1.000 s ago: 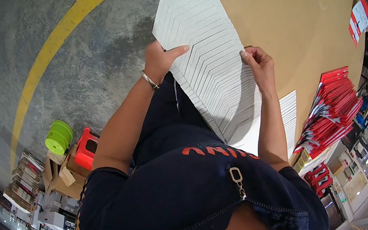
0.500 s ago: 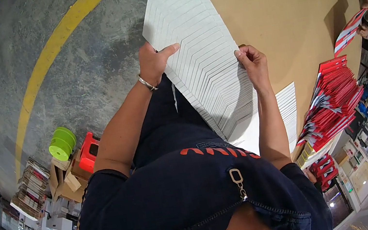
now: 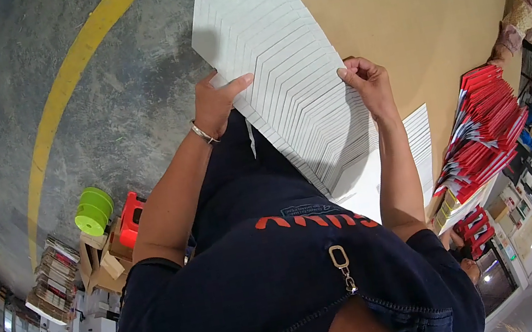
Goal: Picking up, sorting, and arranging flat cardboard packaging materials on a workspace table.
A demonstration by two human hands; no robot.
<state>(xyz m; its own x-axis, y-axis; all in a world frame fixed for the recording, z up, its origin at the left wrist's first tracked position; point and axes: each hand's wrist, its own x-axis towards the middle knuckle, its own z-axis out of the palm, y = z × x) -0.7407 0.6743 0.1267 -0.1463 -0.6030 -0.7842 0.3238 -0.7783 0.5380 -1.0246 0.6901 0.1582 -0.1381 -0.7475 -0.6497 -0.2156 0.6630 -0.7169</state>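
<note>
A long fanned stack of white paper sheets (image 3: 294, 65), overlapping like steps and with angled ends, stretches from close to my body out over the table edge. My left hand (image 3: 216, 103) grips its left edge, thumb flat on top and fingers hidden underneath. At the right edge, my right hand (image 3: 367, 82) pinches the sheets between thumb and bent fingers. Beside my right forearm lies a second, smaller fan of white sheets (image 3: 420, 139), partly covered by that arm.
The tan tabletop (image 3: 395, 8) extends to the right. On it sits a heap of red folded paper pieces (image 3: 480, 128), with a co-worker's hand (image 3: 508, 45) beyond. To the left on the floor are a green stool (image 3: 94, 210), a red stool (image 3: 131, 219) and an open cardboard box (image 3: 106, 269).
My hands keep the same grip on the stack, which has shifted slightly in view. The co-worker's red-and-white striped piece no longer shows apart from the heap, and their hand is now near it.
</note>
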